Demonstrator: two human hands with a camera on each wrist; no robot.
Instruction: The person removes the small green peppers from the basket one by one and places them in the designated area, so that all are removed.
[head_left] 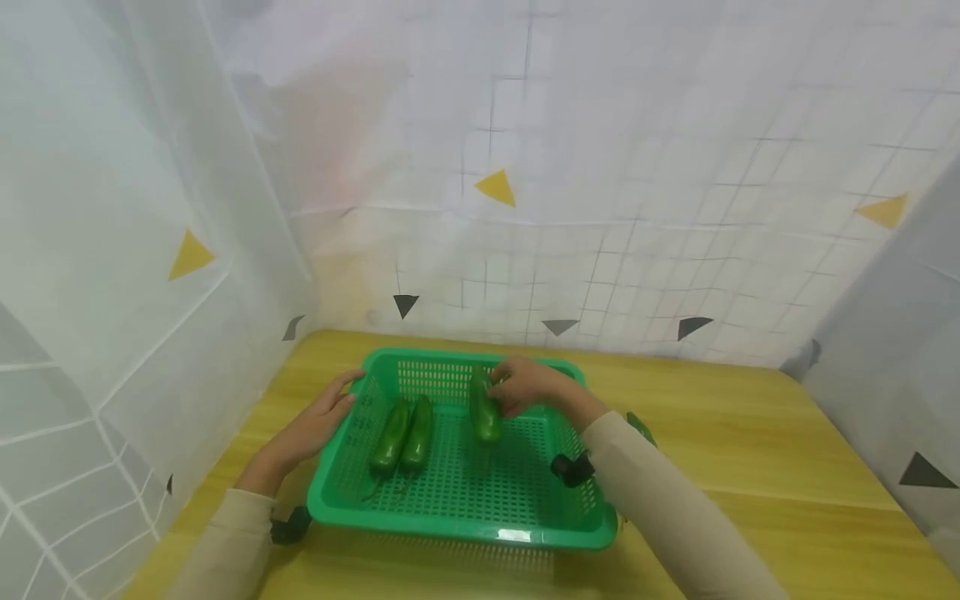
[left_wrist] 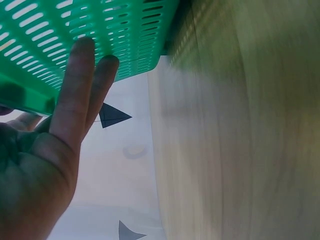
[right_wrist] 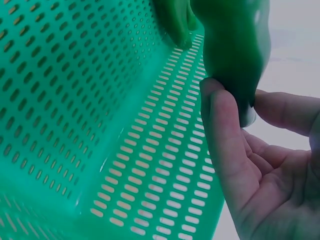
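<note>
A green plastic basket point(head_left: 420, 523) with slotted walls stands on the table. My left hand point(head_left: 322, 421) holds its left rim, the thumb over the edge; in the left wrist view, straight fingers point(left_wrist: 75, 95) lie against the outer wall. My right hand point(head_left: 528, 387) pinches a long green pepper point(head_left: 483, 412) by one end, above the basket floor. In the right wrist view, thumb and fingertips close on the end of this glossy pepper point(right_wrist: 232, 45). Two more green peppers point(head_left: 390, 437) lie side by side in the basket's left part, their thin stems toward me.
Beyond the basket's right side another green item point(head_left: 641, 429) shows on the wooden table point(head_left: 720, 425), partly hidden by my right sleeve point(head_left: 660, 500). White sheeting point(head_left: 637, 167) with yellow and dark triangles stands behind and at both sides.
</note>
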